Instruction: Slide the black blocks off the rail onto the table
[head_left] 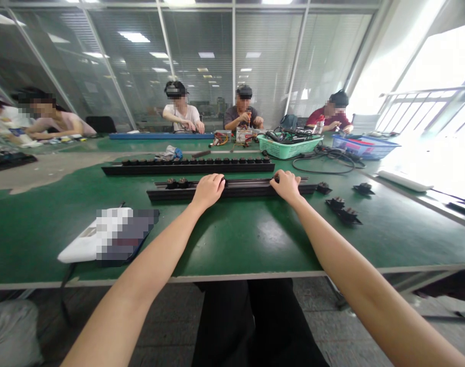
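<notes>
A long black channel-shaped rail (248, 191) lies crosswise on the green table in front of me. My left hand (210, 189) is closed over its middle, fingers bent across the far edge. Farther right along the same rail, my right hand (286, 185) is closed too, with a small black part (277, 178) at its fingertips, mostly hidden. Two black socket-like modules (178, 183) sit in the rail's left end. Loose modules of that kind lie to the right: one module (324, 188) by the rail's end, another module (364, 189) farther out, and a joined pair (343, 210) nearer me.
Behind, a second black rail (190, 167) carries a row of modules. A white device (83, 239) and a dark phone-like slab lie at left. Beyond are a green basket (289, 148) of cables, a blue basket (366, 148) and several people at work.
</notes>
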Tool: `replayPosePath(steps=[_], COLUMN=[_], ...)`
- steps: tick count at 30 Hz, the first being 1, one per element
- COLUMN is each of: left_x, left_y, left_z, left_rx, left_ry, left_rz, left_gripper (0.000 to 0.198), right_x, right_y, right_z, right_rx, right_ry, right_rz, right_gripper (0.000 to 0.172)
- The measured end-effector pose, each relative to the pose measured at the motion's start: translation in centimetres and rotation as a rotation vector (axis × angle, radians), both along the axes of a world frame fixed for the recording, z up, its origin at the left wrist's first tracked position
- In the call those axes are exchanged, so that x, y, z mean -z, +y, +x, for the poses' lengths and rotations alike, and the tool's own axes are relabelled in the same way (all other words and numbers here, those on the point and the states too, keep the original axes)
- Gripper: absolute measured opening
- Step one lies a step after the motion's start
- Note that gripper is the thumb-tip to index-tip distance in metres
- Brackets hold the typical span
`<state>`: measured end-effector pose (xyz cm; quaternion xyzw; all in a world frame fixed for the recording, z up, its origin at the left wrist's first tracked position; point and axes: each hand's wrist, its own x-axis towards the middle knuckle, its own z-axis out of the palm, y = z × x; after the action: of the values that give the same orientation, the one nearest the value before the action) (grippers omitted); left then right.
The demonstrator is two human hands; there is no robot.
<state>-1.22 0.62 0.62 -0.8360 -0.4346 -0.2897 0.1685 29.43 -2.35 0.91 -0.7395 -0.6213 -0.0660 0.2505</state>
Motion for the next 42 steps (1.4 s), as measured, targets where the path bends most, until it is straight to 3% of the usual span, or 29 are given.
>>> replayPosePath(steps=[42], left_x=[-0.86], left_y=[-0.79], left_z=[0.65], left_rx=[-0.074], left_ry=[0.055], left_rz=[0.003], left_gripper=[0.039], right_x=[0.14], right_y=[-0.18], right_z=[-0.55], right_rx=[0.016], right_ry=[0.006], right_rz=[-0.042], right_gripper=[0.038])
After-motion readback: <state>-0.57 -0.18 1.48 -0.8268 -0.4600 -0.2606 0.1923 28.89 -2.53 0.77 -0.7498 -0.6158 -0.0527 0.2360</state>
